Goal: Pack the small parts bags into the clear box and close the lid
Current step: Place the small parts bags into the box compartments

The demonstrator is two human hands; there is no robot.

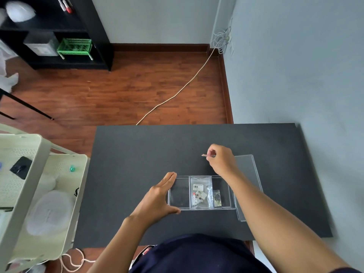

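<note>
From the head view I count one clear box [201,208], one lid [248,174] and about three small parts bags [201,192] inside the box; one more small piece [208,155] is pinched in the right hand [221,160]. The box lies near the front edge of the black table [137,154], which has much free room behind and to the left. The lid lies flat just right of the box. The left hand [159,196] is open, touching the box's left wall. The right hand is beyond the box
</note>
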